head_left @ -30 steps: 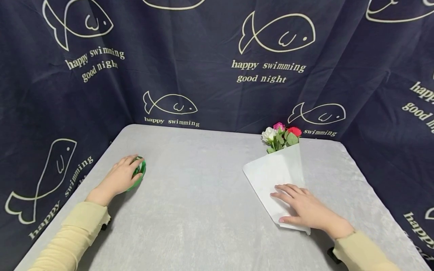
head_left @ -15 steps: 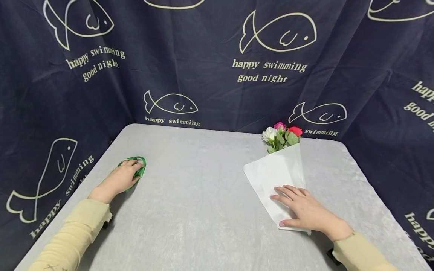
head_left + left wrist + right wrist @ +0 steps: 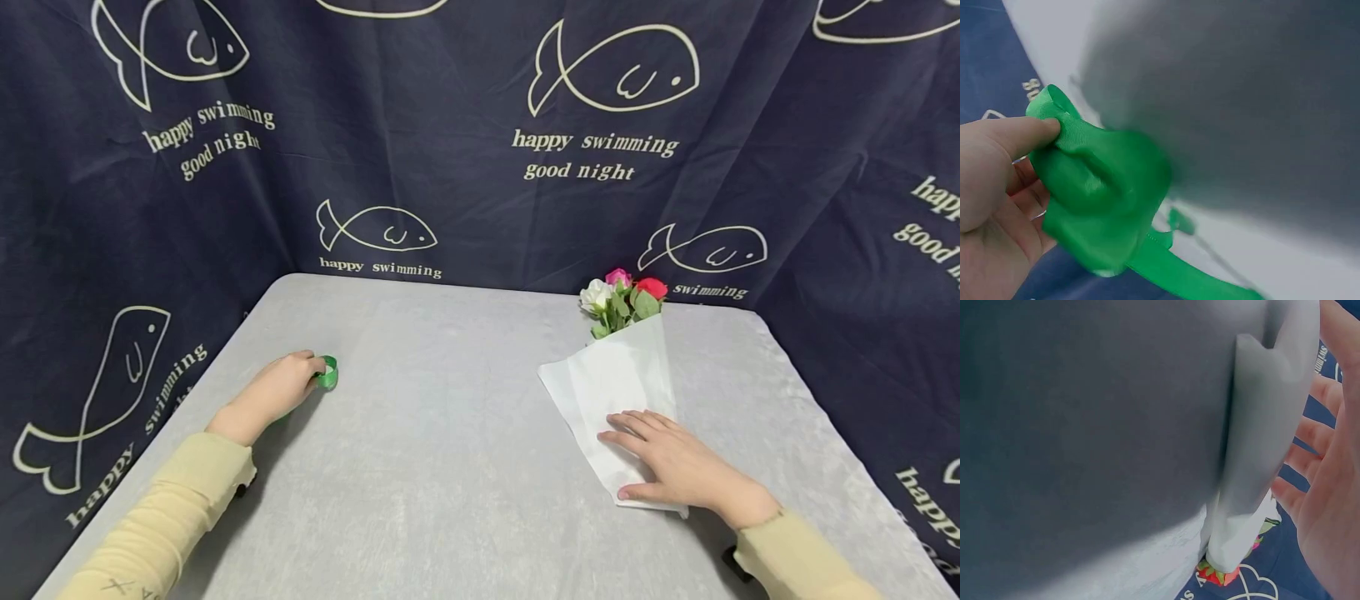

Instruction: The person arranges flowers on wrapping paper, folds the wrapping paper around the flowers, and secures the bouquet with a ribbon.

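My left hand (image 3: 273, 387), at the left of the table, pinches a green satin ribbon (image 3: 1107, 187) between thumb and fingers. A loop of it pokes out past the fingertips in the head view, while the left wrist view shows it bunched up with a tail hanging lower right. On the right lies a bouquet of white, pink and red roses (image 3: 651, 289) with green leaves, in a cone of white wrapping paper (image 3: 607, 375). Fingers spread, my right hand (image 3: 671, 462) rests on the paper's narrow lower part. The flower stems are hidden inside the wrap.
A pale grey cloth covers the table (image 3: 450, 458). Behind it and along both sides hangs a dark blue curtain (image 3: 465, 108) printed with fish and words. The rose heads lie close to the table's back edge.
The left fingers have closed on the ribbon and gathered it off the table, the hand shifting slightly right. The right hand and the bouquet stay in place.
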Demonstrator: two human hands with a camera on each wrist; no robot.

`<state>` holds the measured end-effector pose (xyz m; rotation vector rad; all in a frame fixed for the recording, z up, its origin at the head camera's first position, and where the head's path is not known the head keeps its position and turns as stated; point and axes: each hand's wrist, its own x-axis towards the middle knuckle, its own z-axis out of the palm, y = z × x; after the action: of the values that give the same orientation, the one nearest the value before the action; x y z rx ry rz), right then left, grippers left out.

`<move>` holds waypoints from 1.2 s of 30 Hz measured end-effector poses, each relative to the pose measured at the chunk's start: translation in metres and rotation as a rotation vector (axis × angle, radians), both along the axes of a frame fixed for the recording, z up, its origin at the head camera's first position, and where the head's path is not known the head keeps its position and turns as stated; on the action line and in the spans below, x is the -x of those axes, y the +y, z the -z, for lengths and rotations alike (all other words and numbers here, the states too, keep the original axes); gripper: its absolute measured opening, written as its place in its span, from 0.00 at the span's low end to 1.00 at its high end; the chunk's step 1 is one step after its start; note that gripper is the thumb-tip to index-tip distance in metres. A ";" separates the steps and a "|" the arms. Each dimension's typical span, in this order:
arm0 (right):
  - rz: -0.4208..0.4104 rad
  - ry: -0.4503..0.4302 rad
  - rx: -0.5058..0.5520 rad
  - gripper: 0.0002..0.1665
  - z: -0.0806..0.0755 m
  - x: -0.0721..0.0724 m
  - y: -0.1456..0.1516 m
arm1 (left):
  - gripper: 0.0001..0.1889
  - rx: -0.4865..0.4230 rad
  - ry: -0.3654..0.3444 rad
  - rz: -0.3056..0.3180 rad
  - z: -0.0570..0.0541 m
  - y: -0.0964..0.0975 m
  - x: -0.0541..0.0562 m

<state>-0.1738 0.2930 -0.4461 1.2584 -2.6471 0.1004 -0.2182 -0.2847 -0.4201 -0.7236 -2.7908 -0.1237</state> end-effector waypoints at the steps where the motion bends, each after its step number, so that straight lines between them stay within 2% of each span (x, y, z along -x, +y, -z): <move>1: -0.001 -0.001 0.000 0.43 0.000 0.000 0.000 | 0.08 0.000 0.002 -0.002 -0.003 0.002 0.000; 11: 0.004 -0.047 -0.010 0.41 -0.006 0.004 -0.004 | 0.09 -0.014 0.045 -0.011 -0.031 0.029 0.004; 17: 0.000 -0.072 -0.024 0.33 -0.013 0.014 -0.011 | 0.06 -0.029 0.074 -0.002 -0.047 0.047 0.003; 23: 0.042 -0.192 -0.036 0.24 -0.026 0.029 -0.023 | 0.04 -0.045 0.102 0.026 -0.063 0.069 0.002; 29: 0.115 -0.320 -0.042 0.23 -0.038 0.045 -0.035 | 0.03 -0.064 0.112 0.061 -0.076 0.091 0.002; 36: 0.120 -0.447 -0.048 0.19 -0.047 0.063 -0.046 | 0.03 -0.090 0.143 0.112 -0.090 0.114 0.003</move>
<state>-0.2367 0.2469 -0.3986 1.2029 -3.1111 0.3379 -0.2208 -0.1712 -0.3301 -0.8328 -2.5918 -0.2083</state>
